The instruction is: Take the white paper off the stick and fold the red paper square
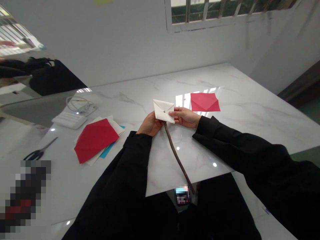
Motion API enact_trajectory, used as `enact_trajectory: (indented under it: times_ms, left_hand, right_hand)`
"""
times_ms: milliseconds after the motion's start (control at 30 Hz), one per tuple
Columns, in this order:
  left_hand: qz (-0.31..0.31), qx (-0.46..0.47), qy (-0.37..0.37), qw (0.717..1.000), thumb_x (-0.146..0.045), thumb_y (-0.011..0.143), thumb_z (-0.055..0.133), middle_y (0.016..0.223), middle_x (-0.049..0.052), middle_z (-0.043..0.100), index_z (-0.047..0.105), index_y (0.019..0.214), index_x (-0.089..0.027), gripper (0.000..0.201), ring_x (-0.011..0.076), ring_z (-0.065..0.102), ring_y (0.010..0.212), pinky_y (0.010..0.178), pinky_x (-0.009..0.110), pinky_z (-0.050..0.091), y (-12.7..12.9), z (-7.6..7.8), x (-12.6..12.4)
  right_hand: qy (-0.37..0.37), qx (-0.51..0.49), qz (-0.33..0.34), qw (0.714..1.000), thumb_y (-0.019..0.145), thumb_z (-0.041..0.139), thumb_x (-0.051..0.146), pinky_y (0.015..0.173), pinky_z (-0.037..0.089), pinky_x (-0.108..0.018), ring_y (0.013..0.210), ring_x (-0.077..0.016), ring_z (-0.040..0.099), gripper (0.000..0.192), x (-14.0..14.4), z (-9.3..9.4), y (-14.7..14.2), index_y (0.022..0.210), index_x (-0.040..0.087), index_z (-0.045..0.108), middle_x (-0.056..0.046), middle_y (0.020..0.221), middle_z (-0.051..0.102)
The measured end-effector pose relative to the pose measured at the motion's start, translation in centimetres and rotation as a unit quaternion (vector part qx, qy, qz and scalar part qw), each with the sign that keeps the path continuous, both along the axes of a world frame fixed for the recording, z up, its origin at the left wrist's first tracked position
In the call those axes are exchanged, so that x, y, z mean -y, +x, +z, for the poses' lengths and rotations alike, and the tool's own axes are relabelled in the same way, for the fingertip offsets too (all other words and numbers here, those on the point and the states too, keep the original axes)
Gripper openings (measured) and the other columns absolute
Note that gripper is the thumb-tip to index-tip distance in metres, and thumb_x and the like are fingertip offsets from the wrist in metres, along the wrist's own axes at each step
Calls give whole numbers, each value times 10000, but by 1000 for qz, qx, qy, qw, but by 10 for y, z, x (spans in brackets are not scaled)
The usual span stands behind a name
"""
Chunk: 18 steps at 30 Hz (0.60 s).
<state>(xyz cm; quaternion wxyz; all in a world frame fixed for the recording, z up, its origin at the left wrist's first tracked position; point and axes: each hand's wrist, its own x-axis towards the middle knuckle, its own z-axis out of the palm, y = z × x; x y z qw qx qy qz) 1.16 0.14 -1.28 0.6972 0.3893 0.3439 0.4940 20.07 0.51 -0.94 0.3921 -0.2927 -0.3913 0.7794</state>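
A white paper pinwheel (162, 106) with folded-in corners is held up over the table, a small metal pin head at its middle. From beneath it a thin brown twig (173, 151) slants down past the table's front edge. My left hand (151, 125) is closed around the paper's lower left side and the twig's top; some fingers are hidden behind the paper. My right hand (186, 116) pinches the paper's right edge, thumb in front. Just beyond the right hand, a creased red paper sheet (205, 102) lies flat.
On the left lie stacked red, white and blue paper sheets (96, 140), black-handled scissors (37, 153) and a white box-shaped device with a cable (71, 116). Small shiny bits lie near the red sheet. The marble-patterned table (260, 110) meets a wall (120, 40) behind. A pixelated object sits at lower left.
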Motion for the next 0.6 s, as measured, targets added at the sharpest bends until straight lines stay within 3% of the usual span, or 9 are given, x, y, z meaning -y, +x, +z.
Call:
enact_trajectory:
  times_ms: [267,600]
  left_hand:
    - [-4,-7,5,1000,-254,850,728,1034,99,796,755,1059,-146,238,279,734,1059,914,364,602,0,1,1]
    - [17,-34,16,999,-330,792,791,995,94,783,723,902,-185,194,293,709,1104,917,354,574,1,-1,-2]
  right_hand:
    - [8,-10,9,1000,877,783,117,736,614,-193,832,-131,728,187,-2,-4,0,1058,159,759,-67,1051,805]
    - [15,-17,11,1000,854,808,149,793,619,-215,866,-134,739,210,-2,-5,2,1052,172,744,-53,1033,798]
